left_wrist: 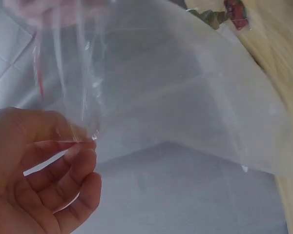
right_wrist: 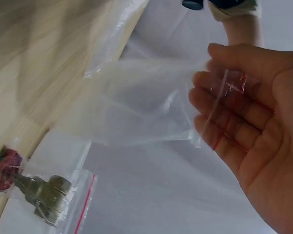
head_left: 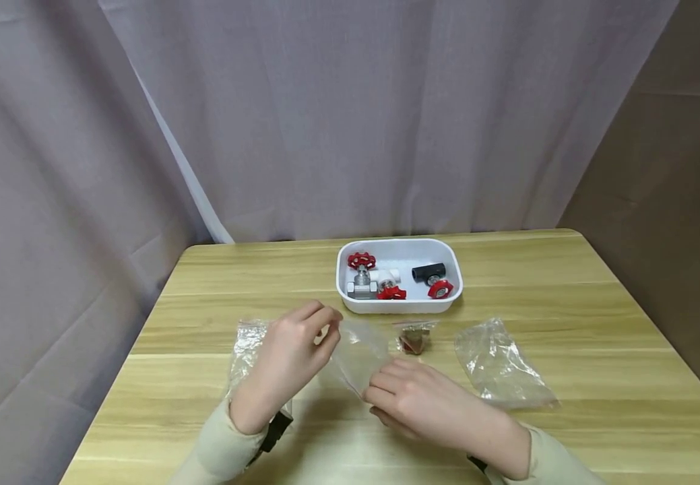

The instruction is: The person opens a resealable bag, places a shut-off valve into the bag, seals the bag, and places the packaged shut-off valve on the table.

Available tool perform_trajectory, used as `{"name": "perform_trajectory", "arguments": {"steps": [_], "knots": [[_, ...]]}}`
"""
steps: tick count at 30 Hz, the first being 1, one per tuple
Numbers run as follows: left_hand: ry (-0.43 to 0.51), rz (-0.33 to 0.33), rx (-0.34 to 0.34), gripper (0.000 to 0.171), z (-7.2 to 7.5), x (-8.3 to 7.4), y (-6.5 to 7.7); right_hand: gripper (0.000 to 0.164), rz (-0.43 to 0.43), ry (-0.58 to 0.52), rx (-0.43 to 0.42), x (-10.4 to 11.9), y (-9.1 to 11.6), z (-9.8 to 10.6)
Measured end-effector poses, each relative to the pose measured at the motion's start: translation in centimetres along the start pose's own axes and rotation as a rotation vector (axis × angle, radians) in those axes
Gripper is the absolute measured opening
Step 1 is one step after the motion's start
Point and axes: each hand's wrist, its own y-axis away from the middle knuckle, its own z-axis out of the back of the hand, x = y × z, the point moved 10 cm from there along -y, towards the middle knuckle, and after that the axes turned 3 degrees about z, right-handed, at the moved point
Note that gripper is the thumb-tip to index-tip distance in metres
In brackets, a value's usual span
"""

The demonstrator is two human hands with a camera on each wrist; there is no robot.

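Fingers bent on clear bag

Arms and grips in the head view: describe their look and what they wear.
The left sleeve and right sleeve are plain, pale cream. The left grip and right grip are bare, with no gloves or rings visible. A black device shows by the left sleeve; by the right, only a small dark piece.

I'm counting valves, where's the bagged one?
In the head view, the bagged valve lies right of centre on the table, between the white tray and the right hand.
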Motion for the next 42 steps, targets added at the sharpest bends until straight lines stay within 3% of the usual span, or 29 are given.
{"name": "perform_trajectory", "arguments": {"steps": [4, 7, 10, 12, 15, 18, 23, 31, 37, 42], "knots": [[-0.044, -0.023, 0.005, 0.014, -0.7, -0.2, 0.5, 0.027, -0.02, -0.072, -0.078, -0.8, -0.2, 2.0], [-0.057, -0.02, -0.003, 0.015, -0.9, -0.2, 0.7, 0.034, -0.057, -0.091, -0.196, -2.2, -0.2, 5.5], [-0.065, -0.019, -0.015, 0.016, -0.8, 0.0, 0.8, 0.037, -0.101, -0.041, -0.292, -3.9, -0.3, 9.0], [-0.065, -0.018, -0.017, 0.016, -0.8, 0.0, 0.8, 0.037, -0.129, -0.017, -0.323, -5.0, -0.3, 10.4], [-0.066, -0.012, -0.013, 0.016, -0.9, 0.1, 0.9, 0.038, -0.179, -0.023, -0.296, -7.0, -0.3, 10.8], [-0.069, -0.014, -0.008, 0.015, -1.1, 0.0, 0.9, 0.037, -0.233, -0.047, -0.213, -9.4, -0.6, 9.4], [-0.075, -0.027, -0.002, 0.016, -1.4, -0.3, 1.0, 0.03, -0.324, -0.084, -0.041, -13.9, -2.2, 5.3], [-0.076, -0.028, 0.019, 0.013, -1.9, -0.5, 1.4, 0.027, -0.427, -0.182, 0.389, -20.2, -5.7, -3.2], [-0.083, -0.023, 0.02, 0.014, -1.9, -0.9, 1.7, 0.022, -0.426, -0.214, 0.581, -22.9, -7.3, -7.3], [-0.115, -0.012, 0.037, 0.014, -2.1, -1.0, 1.9, 0.019, -0.425, -0.246, 0.698, -23.5, -7.8, -10.2]]}}
